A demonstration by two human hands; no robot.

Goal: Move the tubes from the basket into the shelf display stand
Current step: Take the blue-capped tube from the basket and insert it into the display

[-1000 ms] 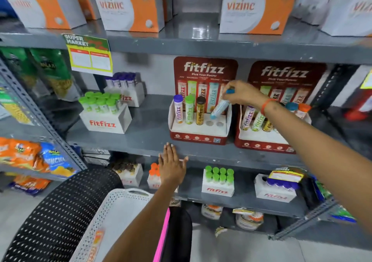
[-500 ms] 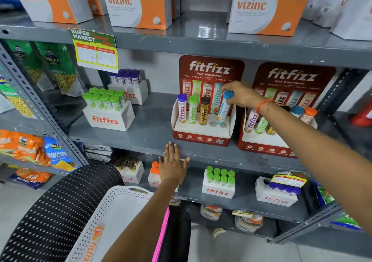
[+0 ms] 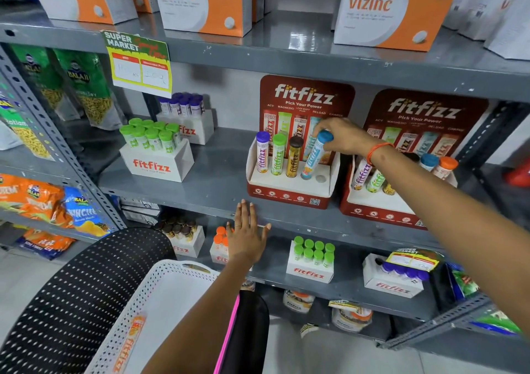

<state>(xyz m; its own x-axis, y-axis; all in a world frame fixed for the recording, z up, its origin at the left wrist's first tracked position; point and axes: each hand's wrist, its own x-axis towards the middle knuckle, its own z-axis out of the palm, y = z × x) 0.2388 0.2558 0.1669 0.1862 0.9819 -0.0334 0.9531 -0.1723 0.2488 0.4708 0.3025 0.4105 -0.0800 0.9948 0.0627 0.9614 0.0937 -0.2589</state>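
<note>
A red and white fitfizz display stand [image 3: 289, 193] sits on the middle shelf. Purple, green and brown tubes stand upright in it. My right hand [image 3: 342, 137] is shut on the cap of a blue-capped tube [image 3: 314, 158], which leans with its base in the fourth hole. One hole to its right is bare. My left hand [image 3: 246, 236] rests flat and open on the shelf's front edge below the stand. A white perforated basket [image 3: 143, 302] at bottom left holds one orange tube [image 3: 129, 345] lying flat.
A second fitfizz stand [image 3: 381, 204] with several tubes stands right of the first, partly behind my right arm. White fitfizz boxes of green tubes [image 3: 156, 152] and purple tubes [image 3: 186, 115] sit to the left. A black perforated chair back [image 3: 71, 302] is at bottom left.
My right hand has brought the blue-capped tube down from a slant above the stand into the fourth hole, nearly upright. My left hand stays on the shelf edge.
</note>
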